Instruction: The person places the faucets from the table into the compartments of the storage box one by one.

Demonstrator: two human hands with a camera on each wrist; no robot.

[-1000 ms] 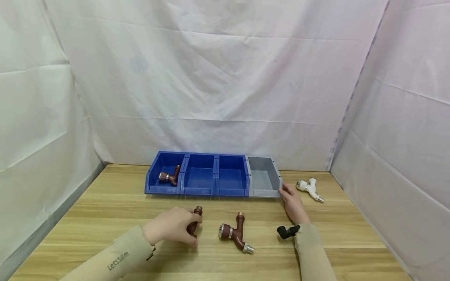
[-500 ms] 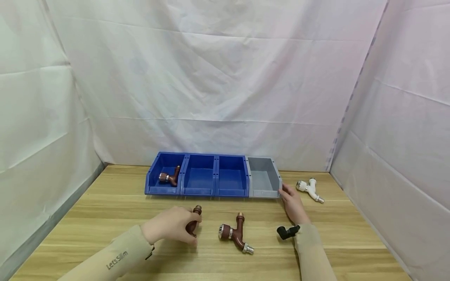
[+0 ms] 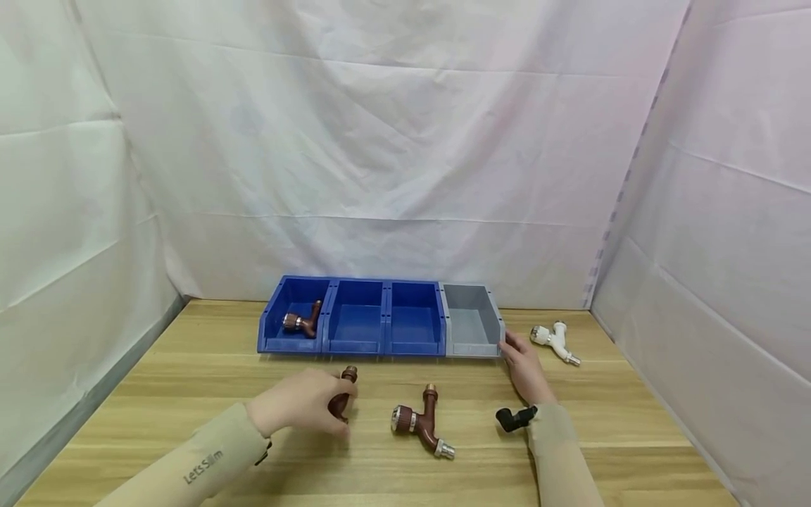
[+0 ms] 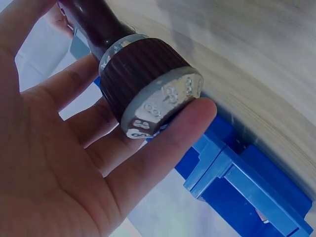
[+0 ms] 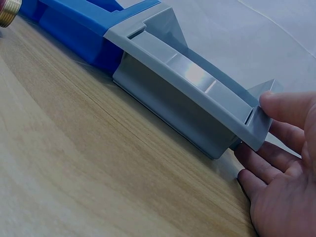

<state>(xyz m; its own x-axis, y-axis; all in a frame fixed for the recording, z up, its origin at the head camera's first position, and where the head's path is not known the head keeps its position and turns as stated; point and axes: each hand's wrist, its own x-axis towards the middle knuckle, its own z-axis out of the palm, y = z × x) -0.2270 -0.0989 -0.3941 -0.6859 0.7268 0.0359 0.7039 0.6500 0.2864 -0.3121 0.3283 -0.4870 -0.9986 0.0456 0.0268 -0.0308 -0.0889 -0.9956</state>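
Note:
My left hand point(image 3: 304, 403) grips a dark brown plastic faucet point(image 3: 340, 403) over the front left of the table. In the left wrist view its ribbed knob point(image 4: 143, 79) with a worn silver end lies among my fingers and thumb. My right hand point(image 3: 526, 372) holds the front right corner of a grey storage bin point(image 3: 472, 350), thumb on the rim and fingers around the side, as the right wrist view shows. A second brown faucet point(image 3: 426, 424) lies on the table between my hands. Another brown faucet point(image 3: 308, 321) rests in the leftmost blue bin point(image 3: 288, 346).
Two more blue bins, a middle one point(image 3: 351, 346) and one beside the grey bin point(image 3: 415, 347), complete the row near the white curtain point(image 3: 380, 141). A white faucet point(image 3: 555, 340) lies right of my right hand. A black device point(image 3: 515, 419) sits at my right wrist.
My left hand has shifted slightly left with the brown faucet, whose threaded end has risen a little in view. The right hand stays at the grey bin. The head view has shifted slightly.

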